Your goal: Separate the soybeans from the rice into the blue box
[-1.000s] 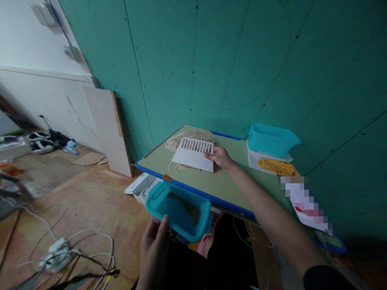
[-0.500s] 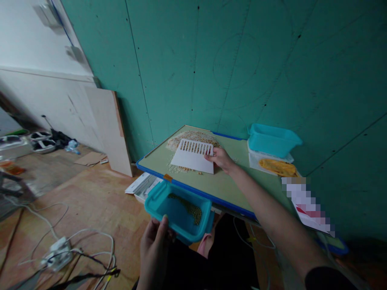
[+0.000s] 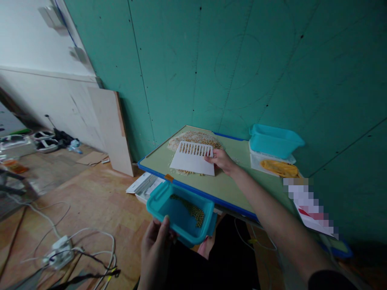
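Note:
My left hand (image 3: pixel 155 245) is closed on the near rim of a teal plastic bin (image 3: pixel 157 205), thumb on top. Inside the bin lies a strip of small greenish beans (image 3: pixel 193 211). Held below the table's front edge, the bin tips a little. My right hand (image 3: pixel 222 161) pinches the right side of a flat white slotted scraper (image 3: pixel 192 163), its row of slots facing the wall. The scraper is over a spread pile of pale grains and yellowish beans (image 3: pixel 196 137) and hides part of it. Some loose grains (image 3: pixel 183 172) show along its near edge.
The pale green table (image 3: pixel 236 185) has blue edging and stands against a green wall. At its right are another teal bin (image 3: pixel 273 141), a yellow cloth-like item (image 3: pixel 276 167) and a partly blurred white sheet (image 3: pixel 314 217). Cables and a power strip (image 3: pixel 60 251) lie on the floor.
The white scraper has shifted slightly toward the table's front edge. The view has turned slightly, and both hands keep their holds.

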`<state>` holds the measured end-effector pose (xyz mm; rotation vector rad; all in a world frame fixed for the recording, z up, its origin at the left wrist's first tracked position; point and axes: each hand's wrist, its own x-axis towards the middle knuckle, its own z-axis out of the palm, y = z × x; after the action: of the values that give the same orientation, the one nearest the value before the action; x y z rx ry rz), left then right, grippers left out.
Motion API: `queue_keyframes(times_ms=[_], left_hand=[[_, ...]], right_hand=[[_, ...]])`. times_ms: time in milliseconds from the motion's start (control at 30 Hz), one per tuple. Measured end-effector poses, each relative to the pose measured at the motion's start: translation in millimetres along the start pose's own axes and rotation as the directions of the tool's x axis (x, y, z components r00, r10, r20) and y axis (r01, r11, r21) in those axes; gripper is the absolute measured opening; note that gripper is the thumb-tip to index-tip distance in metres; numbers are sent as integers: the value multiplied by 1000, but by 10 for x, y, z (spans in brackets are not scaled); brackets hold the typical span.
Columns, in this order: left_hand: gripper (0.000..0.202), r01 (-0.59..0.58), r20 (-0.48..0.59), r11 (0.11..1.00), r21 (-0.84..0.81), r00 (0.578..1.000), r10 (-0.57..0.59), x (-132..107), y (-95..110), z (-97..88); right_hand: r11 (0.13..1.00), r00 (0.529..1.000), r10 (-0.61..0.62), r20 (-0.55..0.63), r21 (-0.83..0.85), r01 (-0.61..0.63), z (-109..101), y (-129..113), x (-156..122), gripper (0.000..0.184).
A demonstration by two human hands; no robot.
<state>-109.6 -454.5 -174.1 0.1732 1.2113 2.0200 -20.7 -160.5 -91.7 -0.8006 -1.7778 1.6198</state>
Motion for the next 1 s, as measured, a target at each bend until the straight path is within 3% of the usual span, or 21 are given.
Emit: queue_keyframes(times_ms=[700, 867, 1000], left_hand=[[31, 19, 24, 1000, 17, 1000, -20, -26, -7, 1], [30, 12, 43, 1000, 8, 999, -12, -24, -23, -10], [31, 26, 50, 1000, 4, 998, -26, -23, -43, -16]], right_hand=[[998, 999, 43, 30, 50, -45, 19, -47, -36, 36], [996, 995, 88, -50, 8, -88, -40, -143, -80, 35], [997, 987, 55, -152, -36, -61, -130, -294, -193, 33]])
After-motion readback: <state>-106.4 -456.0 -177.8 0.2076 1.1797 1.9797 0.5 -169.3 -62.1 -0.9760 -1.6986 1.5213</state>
